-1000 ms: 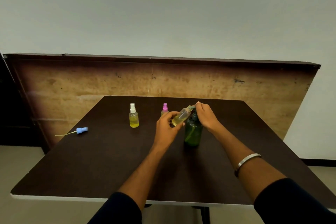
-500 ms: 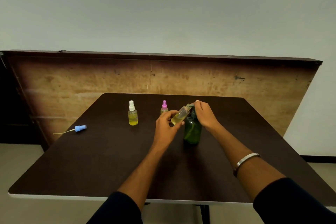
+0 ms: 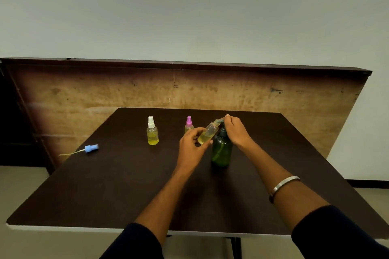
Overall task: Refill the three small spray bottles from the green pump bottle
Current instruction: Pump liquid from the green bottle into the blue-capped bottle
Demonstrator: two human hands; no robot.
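The green pump bottle [image 3: 222,151] stands upright near the middle of the dark table [image 3: 105,191]. My left hand [image 3: 192,147] holds an uncapped small bottle [image 3: 208,133] tilted, its open neck at the pump's spout. Yellow liquid fills its lower part. My right hand [image 3: 235,130] rests on the pump head, fingers curled over it. A small spray bottle with a white cap [image 3: 152,131] and one with a pink cap [image 3: 189,124] stand upright further back. The pink-capped one is partly hidden by my left hand.
A loose blue spray cap with its thin dip tube [image 3: 91,148] lies near the table's left edge. A worn wooden panel [image 3: 189,88] stands upright behind the table. The table's near edge is white.
Both hands and the tilted bottle stay at the pump spout. The camera view shifted slightly; nothing else has moved.
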